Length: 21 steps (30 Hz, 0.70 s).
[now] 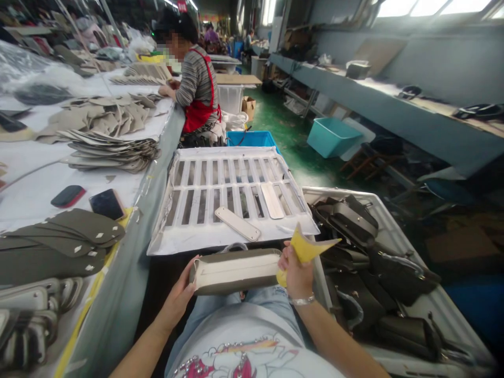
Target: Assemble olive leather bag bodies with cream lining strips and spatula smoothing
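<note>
An olive-grey handbag (236, 286) lies across my lap, its long pale underside (240, 270) facing up. My left hand (181, 283) grips the bag's left end, thumb at the corner. At the opposite end my right hand (296, 270) is closed on a curled yellow sheet (305, 247), with its fingers against the bag's corner. Just beyond the bag, a beige base panel with holes at its ends (238, 223) rests on a white slatted rack (189, 231). A second pale panel (271, 200) lies farther back on the slats.
To my right, a white bin (397, 226) holds several dark handbags (378, 273). The left worktable (118, 189) carries stacked grey pieces (112, 149), dark olive panels (59, 236) and a phone-like black slab (107, 203). A co-worker in a red apron (200, 100) sits ahead.
</note>
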### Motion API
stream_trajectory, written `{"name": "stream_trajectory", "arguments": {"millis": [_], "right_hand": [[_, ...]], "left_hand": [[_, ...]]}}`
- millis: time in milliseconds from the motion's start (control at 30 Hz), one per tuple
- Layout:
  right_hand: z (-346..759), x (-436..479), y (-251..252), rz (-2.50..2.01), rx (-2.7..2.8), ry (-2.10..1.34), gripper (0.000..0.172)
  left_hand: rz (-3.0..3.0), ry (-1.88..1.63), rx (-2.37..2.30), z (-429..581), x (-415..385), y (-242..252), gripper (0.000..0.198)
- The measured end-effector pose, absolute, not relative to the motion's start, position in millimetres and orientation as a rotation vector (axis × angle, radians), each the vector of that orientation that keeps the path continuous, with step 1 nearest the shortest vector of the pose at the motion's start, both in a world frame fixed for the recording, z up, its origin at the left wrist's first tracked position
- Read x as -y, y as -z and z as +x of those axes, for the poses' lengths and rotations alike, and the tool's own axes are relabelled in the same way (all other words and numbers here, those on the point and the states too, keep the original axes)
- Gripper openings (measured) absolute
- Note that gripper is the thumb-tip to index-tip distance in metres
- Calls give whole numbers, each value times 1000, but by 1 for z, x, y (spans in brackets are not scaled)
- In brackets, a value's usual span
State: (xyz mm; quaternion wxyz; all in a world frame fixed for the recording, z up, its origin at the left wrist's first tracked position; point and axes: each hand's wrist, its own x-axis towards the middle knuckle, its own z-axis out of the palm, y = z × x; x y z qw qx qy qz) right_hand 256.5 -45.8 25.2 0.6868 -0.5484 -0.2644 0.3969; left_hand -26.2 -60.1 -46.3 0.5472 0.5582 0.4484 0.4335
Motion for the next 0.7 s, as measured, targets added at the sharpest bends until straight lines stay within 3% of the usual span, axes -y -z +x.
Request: {"name": "stream_trajectory", "arguments": {"millis": [167,367,500,600,700], "right_hand": [[253,40,-34,-1360,720,-945,43],[267,30,-94,-1469,1095,-1061,47],[266,19,-110,-1617,1508,-1330,53],[250,2,-99,-1754,1896,-1644,47],[227,-24,-90,-1896,2397,-1653,39]], "left_hand": [[1254,-1097,-1051,-23,62,46,73],[862,-1167,-955,-28,63,56,57],[681,-1214,-942,-25,65,53,53],[619,-1232,-881,-21,61,46,51],[685,-1271,-854,-19,55,42,49]]}}
